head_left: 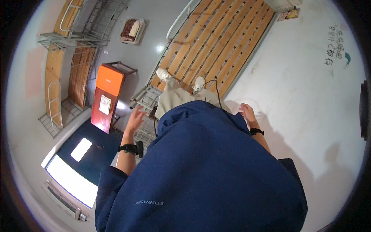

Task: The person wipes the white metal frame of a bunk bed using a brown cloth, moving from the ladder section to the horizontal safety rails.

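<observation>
My left hand (136,119) hangs beside my body with its fingers apart and nothing in it. It is nearest to the grey metal bed frame (146,98) with wire mesh. On the other side, my right hand (247,113) is raised near the pale wall, fingers loosely spread and holding nothing. Both wrists wear black straps. Below me, my white shoes (199,84) appear to rest on the wooden bed slats (214,43). A black cable (218,92) loops from beside the right shoe towards my waist. My dark blue shirt hides much of the lower view.
At the left stands a dark red table (100,123) with an orange board (109,79) and a white booklet (105,105). Metal bunk beds (53,84) line the far wall. A white bin (139,36) holding brown and cream cloth is on the floor. The right wall (289,72) bears writing.
</observation>
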`<act>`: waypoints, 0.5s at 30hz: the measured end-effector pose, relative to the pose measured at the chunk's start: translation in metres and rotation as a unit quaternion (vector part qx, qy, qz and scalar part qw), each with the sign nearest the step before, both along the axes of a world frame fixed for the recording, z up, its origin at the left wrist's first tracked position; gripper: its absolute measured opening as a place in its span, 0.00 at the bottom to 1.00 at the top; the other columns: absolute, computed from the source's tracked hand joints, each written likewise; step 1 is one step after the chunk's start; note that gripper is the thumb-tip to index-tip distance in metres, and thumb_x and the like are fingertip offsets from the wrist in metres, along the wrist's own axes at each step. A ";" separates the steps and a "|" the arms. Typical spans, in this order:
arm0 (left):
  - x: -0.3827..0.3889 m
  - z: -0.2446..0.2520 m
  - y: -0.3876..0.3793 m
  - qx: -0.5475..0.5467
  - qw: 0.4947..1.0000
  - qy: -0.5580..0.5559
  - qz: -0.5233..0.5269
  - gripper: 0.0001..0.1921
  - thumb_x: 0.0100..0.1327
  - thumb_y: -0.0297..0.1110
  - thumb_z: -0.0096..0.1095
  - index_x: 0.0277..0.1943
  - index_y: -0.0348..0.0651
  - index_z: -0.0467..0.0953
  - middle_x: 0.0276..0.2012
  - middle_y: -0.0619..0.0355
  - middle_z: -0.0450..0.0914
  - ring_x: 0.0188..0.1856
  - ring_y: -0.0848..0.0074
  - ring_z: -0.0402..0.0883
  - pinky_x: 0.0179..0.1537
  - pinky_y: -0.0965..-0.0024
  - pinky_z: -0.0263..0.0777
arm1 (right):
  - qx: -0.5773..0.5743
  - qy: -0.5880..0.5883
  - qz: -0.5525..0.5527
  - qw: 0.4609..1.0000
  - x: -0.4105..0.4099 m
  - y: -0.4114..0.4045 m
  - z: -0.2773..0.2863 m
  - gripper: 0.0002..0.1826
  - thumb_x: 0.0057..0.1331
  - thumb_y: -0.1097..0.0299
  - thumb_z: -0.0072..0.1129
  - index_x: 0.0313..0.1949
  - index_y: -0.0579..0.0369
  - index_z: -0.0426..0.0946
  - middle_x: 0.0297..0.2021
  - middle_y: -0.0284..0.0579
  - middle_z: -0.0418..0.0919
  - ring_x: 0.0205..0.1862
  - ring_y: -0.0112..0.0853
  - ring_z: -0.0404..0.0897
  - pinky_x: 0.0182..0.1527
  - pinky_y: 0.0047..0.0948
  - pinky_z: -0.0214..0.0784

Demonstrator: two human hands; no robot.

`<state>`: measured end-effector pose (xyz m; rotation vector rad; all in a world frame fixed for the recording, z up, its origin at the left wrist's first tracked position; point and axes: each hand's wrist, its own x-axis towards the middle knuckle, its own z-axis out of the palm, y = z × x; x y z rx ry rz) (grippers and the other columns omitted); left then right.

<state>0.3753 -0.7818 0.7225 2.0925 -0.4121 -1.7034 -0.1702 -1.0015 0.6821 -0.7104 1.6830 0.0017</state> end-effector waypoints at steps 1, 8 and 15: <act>0.008 0.010 -0.006 0.010 1.000 -0.008 0.019 0.22 0.68 0.39 0.51 0.63 0.46 0.64 0.49 0.55 0.78 0.51 0.71 0.76 0.46 0.65 0.72 | 0.010 0.012 0.008 1.000 0.005 0.001 -0.001 0.22 0.68 0.52 0.49 0.54 0.53 0.71 0.44 0.45 0.77 0.36 0.33 0.79 0.38 0.31 0.70; 0.055 0.007 0.060 0.009 0.996 -0.014 0.093 0.22 0.67 0.38 0.53 0.62 0.43 0.65 0.46 0.53 0.79 0.48 0.72 0.77 0.42 0.68 0.73 | 0.024 0.052 0.080 0.995 0.098 -0.043 0.021 0.20 0.68 0.56 0.48 0.55 0.51 0.70 0.45 0.44 0.78 0.40 0.33 0.79 0.41 0.30 0.71; 0.064 0.003 0.095 0.054 0.988 0.022 0.141 0.20 0.67 0.38 0.54 0.59 0.42 0.66 0.42 0.55 0.79 0.46 0.73 0.77 0.39 0.71 0.75 | -0.061 0.036 0.137 0.988 0.208 -0.109 0.030 0.21 0.67 0.54 0.51 0.54 0.52 0.71 0.44 0.43 0.78 0.37 0.31 0.79 0.38 0.30 0.70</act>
